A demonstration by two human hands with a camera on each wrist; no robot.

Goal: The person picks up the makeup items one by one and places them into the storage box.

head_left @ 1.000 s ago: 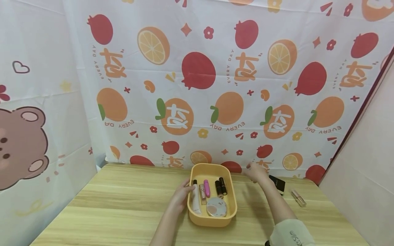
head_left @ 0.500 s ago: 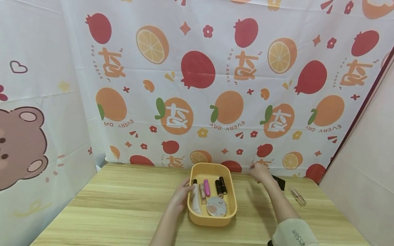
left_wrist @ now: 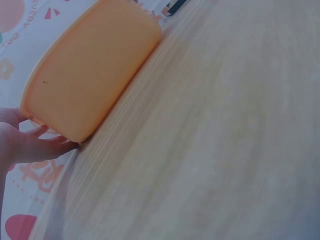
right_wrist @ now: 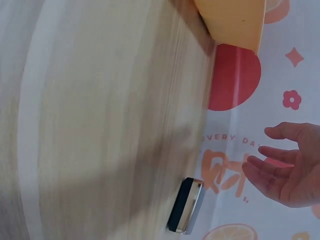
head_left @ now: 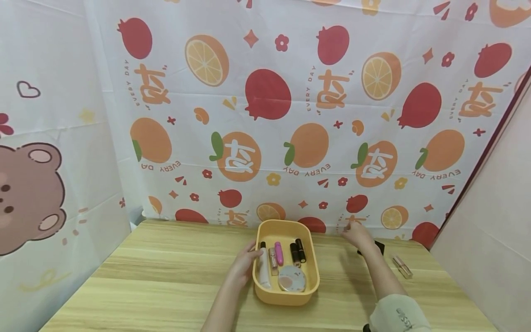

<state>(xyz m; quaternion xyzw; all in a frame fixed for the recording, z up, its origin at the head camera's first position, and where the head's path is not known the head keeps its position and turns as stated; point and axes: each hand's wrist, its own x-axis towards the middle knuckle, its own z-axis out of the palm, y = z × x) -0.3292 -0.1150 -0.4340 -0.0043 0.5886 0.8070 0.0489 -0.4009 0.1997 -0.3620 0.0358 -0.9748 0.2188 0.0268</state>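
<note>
Left hand on yellow plastic bin, right hand empty

Bin's on wood-grain table; thumb over rim, fingers outside; hard tug might tip it. Farther: right fingers loosely bent near black rectangular case; careless lowering could knock it.

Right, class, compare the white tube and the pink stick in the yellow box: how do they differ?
The white tube is longer than the pink stick. The white tube has a black cap, while the pink stick looks pink all over. The white tube lies nearer the left hand; the pink stick lies further in. Both are inside the yellow box.
</note>
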